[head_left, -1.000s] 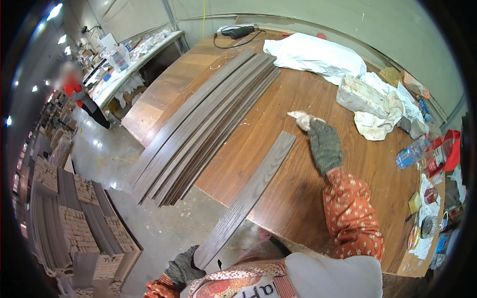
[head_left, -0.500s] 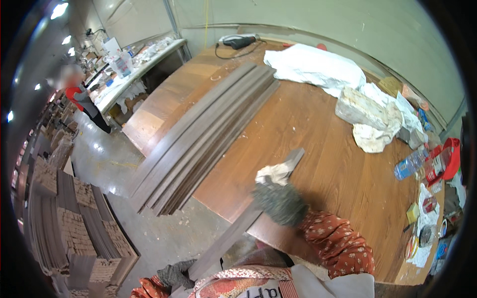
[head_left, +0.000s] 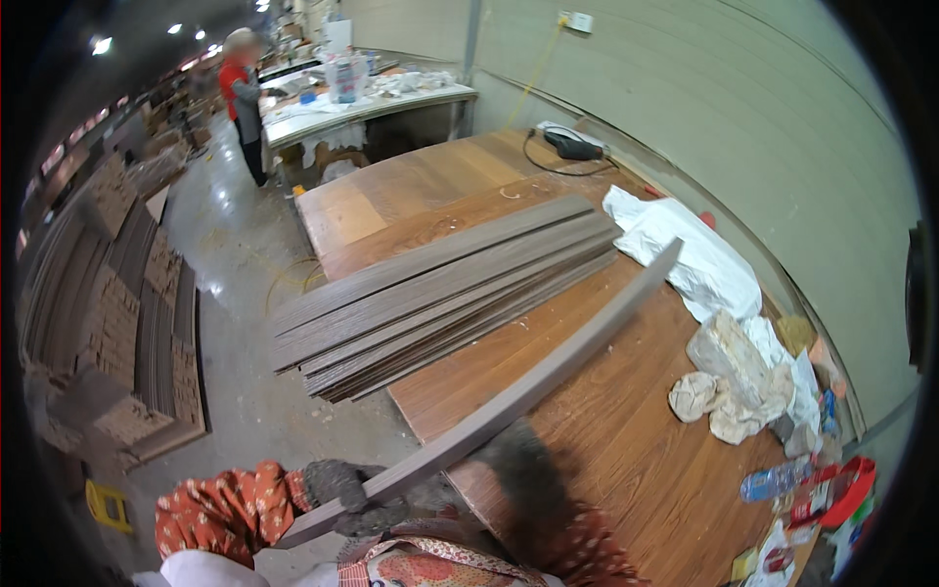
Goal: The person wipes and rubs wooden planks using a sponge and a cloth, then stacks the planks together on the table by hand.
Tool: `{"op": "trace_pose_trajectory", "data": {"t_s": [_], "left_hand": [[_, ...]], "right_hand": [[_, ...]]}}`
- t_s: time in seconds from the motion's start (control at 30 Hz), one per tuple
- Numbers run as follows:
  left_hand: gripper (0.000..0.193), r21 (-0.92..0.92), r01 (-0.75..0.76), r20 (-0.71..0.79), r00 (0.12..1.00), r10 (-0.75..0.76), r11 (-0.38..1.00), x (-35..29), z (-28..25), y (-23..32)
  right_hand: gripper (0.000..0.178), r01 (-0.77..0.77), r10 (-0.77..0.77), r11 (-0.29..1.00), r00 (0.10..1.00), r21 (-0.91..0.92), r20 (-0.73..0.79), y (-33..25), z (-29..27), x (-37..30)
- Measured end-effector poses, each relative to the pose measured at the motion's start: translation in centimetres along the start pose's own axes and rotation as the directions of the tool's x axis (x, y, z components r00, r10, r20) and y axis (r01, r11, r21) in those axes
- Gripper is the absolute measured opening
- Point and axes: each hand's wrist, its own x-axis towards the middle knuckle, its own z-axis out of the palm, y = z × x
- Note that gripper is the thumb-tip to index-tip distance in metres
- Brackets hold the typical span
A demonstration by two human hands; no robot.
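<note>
A long grey-brown wood plank (head_left: 559, 380) slants up from the lower left across the table, its far end raised near the white sheet. My left hand (head_left: 344, 489), in a dark grey glove, is closed around its near end. My right hand (head_left: 530, 468), gloved too, is beside the plank's lower edge. It is smeared by motion, and its fingers cannot be made out. A crumpled off-white cloth (head_left: 693, 396) lies on the table against a whitish wrapped block (head_left: 729, 354). Left of the held plank, several similar planks (head_left: 460, 279) lie side by side.
The brown wooden table (head_left: 626, 430) carries a white sheet (head_left: 690, 249), a black corded power tool (head_left: 572, 145) and a plastic bottle (head_left: 775, 481). Plank stacks (head_left: 127, 342) and a yellow object (head_left: 108, 506) stand at left. A person (head_left: 245, 103) works at a far bench (head_left: 372, 103).
The right hand has let go of the cloth, which now lies by the block. The plank's far end has risen. My left hand has come up and forward. The view has swung right.
</note>
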Motion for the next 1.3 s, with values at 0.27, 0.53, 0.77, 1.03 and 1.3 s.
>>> {"op": "trace_pose_trajectory", "data": {"t_s": [0.27,0.53,0.77,1.03,1.3], "left_hand": [[0.060,0.692,0.276,-0.435,0.897,0.080,0.667,-4.8,4.9,6.2],[0.044,0.916,0.334,-0.394,0.854,0.340,0.223,-13.2,1.9,9.2],[0.051,0.944,0.298,-0.311,0.645,0.698,0.145,-15.7,2.0,16.1],[0.032,0.949,0.287,-0.271,0.539,0.797,0.129,-13.7,-4.7,20.4],[0.024,0.788,0.543,-0.034,0.510,0.860,-0.291,-13.4,-4.3,22.2]], "right_hand": [[0.036,-0.199,0.798,-0.344,0.452,0.918,0.397,-1.2,0.3,4.1],[0.038,-0.472,0.835,-0.365,0.215,0.802,0.507,-1.2,0.1,11.7],[0.024,-0.479,0.595,0.751,0.789,0.454,-0.152,3.8,4.3,16.8],[0.020,-0.720,0.812,-0.295,0.158,0.628,0.562,2.9,4.8,20.3],[0.017,-0.516,0.900,-0.351,0.043,0.781,0.433,-0.7,5.2,18.3]]}}
